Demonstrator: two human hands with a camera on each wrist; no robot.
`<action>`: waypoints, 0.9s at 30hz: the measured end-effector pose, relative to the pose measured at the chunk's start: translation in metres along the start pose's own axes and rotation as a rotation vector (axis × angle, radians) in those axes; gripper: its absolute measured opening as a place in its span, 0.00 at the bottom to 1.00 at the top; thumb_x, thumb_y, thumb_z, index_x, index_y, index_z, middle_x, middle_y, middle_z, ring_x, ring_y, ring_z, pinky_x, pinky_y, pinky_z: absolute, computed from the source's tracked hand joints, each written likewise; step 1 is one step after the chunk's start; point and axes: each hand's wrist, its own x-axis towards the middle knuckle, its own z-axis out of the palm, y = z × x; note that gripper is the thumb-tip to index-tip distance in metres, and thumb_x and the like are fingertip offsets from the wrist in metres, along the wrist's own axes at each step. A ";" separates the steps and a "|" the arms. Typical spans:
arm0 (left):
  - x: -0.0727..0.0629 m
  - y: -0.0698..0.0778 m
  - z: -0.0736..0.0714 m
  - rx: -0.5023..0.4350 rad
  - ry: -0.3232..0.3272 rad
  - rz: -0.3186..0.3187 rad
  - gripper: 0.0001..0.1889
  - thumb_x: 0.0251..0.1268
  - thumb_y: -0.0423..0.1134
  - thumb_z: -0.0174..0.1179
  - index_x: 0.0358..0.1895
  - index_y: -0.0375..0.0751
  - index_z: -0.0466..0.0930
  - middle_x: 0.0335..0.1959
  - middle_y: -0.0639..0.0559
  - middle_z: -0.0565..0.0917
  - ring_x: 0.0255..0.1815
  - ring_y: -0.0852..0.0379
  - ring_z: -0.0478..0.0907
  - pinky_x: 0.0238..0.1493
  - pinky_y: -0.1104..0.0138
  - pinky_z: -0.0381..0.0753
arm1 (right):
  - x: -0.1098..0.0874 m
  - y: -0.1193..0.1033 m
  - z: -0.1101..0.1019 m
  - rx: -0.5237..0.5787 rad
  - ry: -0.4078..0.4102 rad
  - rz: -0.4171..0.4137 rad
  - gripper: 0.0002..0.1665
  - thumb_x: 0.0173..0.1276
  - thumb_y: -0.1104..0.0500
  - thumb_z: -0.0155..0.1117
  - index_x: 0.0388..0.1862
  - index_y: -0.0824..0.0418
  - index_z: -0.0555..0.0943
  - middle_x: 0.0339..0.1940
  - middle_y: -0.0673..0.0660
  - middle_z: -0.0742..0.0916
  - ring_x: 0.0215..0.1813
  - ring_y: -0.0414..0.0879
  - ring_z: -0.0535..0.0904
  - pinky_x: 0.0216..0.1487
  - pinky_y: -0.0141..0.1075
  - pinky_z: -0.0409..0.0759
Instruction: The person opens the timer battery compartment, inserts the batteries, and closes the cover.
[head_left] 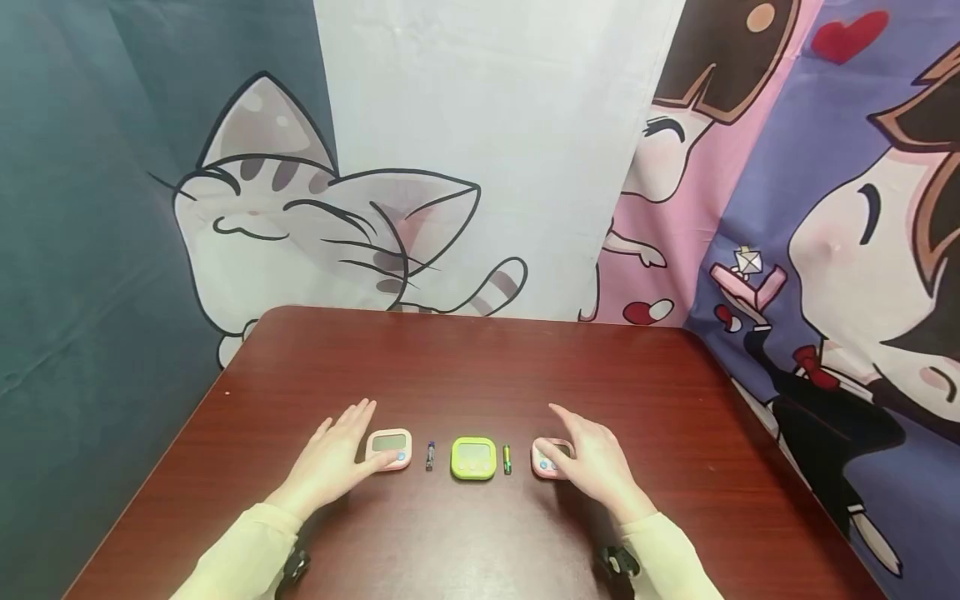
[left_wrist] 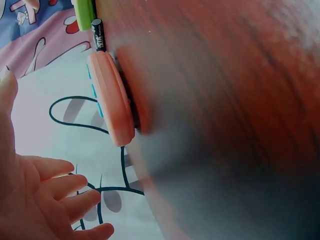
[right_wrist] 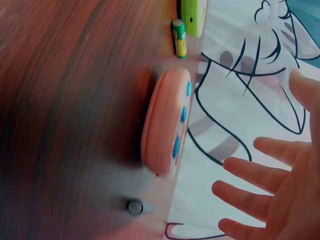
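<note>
My left hand hovers beside a pink digital timer with a grey screen, its fingers spread and its thumb over the timer's front corner. In the left wrist view that timer lies flat, apart from the fingers. My right hand is held the same way over a second pink timer, hiding part of it. The right wrist view shows blue buttons on this timer and a gap to the fingers. Between the hands lie a green timer, a dark battery and a green-yellow battery.
In the right wrist view a small grey cylinder, perhaps a battery, lies beyond the pink timer. Everything rests on a reddish-brown wooden table. A cartoon-printed cloth hangs behind the table's far edge and along its sides.
</note>
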 end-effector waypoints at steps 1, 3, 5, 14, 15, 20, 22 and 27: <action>0.000 0.000 0.001 -0.001 0.001 -0.001 0.50 0.56 0.71 0.53 0.71 0.35 0.57 0.71 0.39 0.62 0.70 0.38 0.59 0.67 0.43 0.52 | 0.001 -0.002 0.001 0.003 -0.006 -0.004 0.39 0.58 0.37 0.66 0.65 0.53 0.72 0.56 0.56 0.83 0.54 0.54 0.80 0.57 0.52 0.71; 0.000 0.001 0.002 -0.004 0.011 -0.001 0.50 0.55 0.71 0.54 0.71 0.35 0.58 0.70 0.38 0.63 0.70 0.38 0.59 0.67 0.42 0.53 | 0.003 -0.006 0.002 0.013 -0.020 -0.009 0.39 0.58 0.37 0.65 0.65 0.52 0.72 0.56 0.55 0.83 0.54 0.53 0.80 0.55 0.52 0.72; 0.001 0.002 0.004 -0.006 0.018 -0.007 0.50 0.53 0.71 0.56 0.71 0.36 0.59 0.70 0.38 0.63 0.71 0.38 0.58 0.67 0.42 0.52 | 0.005 -0.011 0.004 0.023 -0.034 -0.011 0.39 0.59 0.36 0.64 0.65 0.52 0.72 0.54 0.55 0.84 0.52 0.52 0.81 0.54 0.51 0.73; -0.001 0.004 0.006 0.025 0.027 -0.015 0.51 0.51 0.71 0.57 0.70 0.35 0.61 0.69 0.40 0.66 0.69 0.36 0.61 0.65 0.42 0.55 | 0.016 -0.034 0.018 0.045 -0.089 -0.074 0.40 0.59 0.37 0.64 0.67 0.53 0.70 0.30 0.50 0.83 0.31 0.41 0.76 0.50 0.49 0.73; -0.001 0.003 0.006 0.028 0.024 -0.017 0.51 0.51 0.71 0.57 0.70 0.35 0.62 0.69 0.41 0.66 0.69 0.36 0.61 0.65 0.42 0.55 | 0.017 -0.037 0.020 0.042 -0.088 -0.082 0.40 0.59 0.36 0.64 0.67 0.52 0.70 0.34 0.51 0.84 0.34 0.42 0.78 0.51 0.50 0.73; 0.000 0.002 0.007 0.038 0.017 -0.014 0.51 0.50 0.73 0.56 0.69 0.36 0.62 0.68 0.41 0.68 0.68 0.36 0.63 0.65 0.42 0.57 | 0.022 -0.048 0.029 0.022 -0.092 -0.111 0.39 0.58 0.35 0.63 0.65 0.53 0.72 0.53 0.54 0.84 0.53 0.52 0.79 0.54 0.52 0.71; 0.000 0.002 0.006 0.036 0.012 -0.010 0.51 0.50 0.73 0.56 0.69 0.36 0.63 0.68 0.41 0.69 0.68 0.36 0.63 0.65 0.43 0.58 | 0.024 -0.053 0.031 0.020 -0.091 -0.129 0.39 0.58 0.36 0.64 0.65 0.53 0.72 0.52 0.54 0.84 0.52 0.52 0.79 0.53 0.52 0.72; 0.000 0.000 0.003 0.019 -0.007 -0.006 0.51 0.51 0.71 0.58 0.69 0.34 0.62 0.68 0.38 0.68 0.68 0.37 0.63 0.65 0.43 0.58 | 0.030 -0.064 0.035 0.045 -0.091 -0.168 0.39 0.58 0.38 0.65 0.65 0.53 0.71 0.49 0.56 0.85 0.50 0.53 0.80 0.51 0.52 0.72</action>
